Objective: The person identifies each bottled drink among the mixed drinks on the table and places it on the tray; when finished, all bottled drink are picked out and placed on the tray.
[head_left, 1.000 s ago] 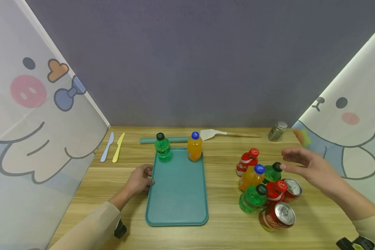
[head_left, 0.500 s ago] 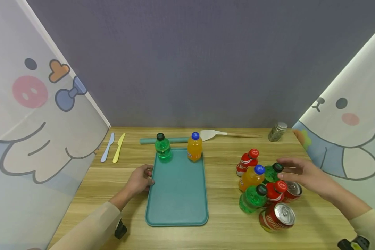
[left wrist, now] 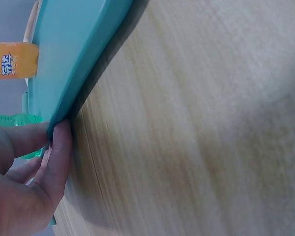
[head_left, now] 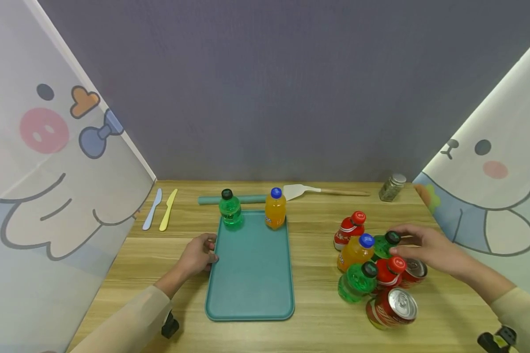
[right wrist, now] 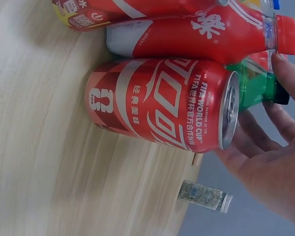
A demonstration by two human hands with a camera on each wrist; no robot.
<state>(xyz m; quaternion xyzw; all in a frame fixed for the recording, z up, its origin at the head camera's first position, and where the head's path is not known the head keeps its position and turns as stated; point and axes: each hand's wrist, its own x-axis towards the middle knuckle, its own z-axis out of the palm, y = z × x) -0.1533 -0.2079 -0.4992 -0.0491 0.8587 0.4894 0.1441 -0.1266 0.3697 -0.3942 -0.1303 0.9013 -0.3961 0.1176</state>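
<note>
My left hand (head_left: 201, 253) grips the left rim of a teal tray (head_left: 251, 284), with one finger (left wrist: 61, 147) pressed against the edge in the left wrist view. A green bottle (head_left: 230, 209) and an orange bottle (head_left: 275, 209) stand at the tray's far end. My right hand (head_left: 408, 243) reaches over a cluster of drinks on the right. Its loosely spread fingers (right wrist: 273, 128) lie about the black cap of a green bottle (head_left: 383, 245) and above a red can (right wrist: 157, 105). I see no firm grip.
The cluster also holds a red bottle (head_left: 350, 228), an orange bottle (head_left: 356, 250), another green bottle (head_left: 355, 282), another red bottle (head_left: 389, 270) and a second can (head_left: 393, 306). At the back lie a spatula (head_left: 300, 189), a spice jar (head_left: 391, 186), a teal rod (head_left: 207, 199) and two plastic knives (head_left: 159, 209).
My right hand came down and left from above the table onto the drink cluster, ending at the black-capped green bottle. The left hand and the tray stayed put.
</note>
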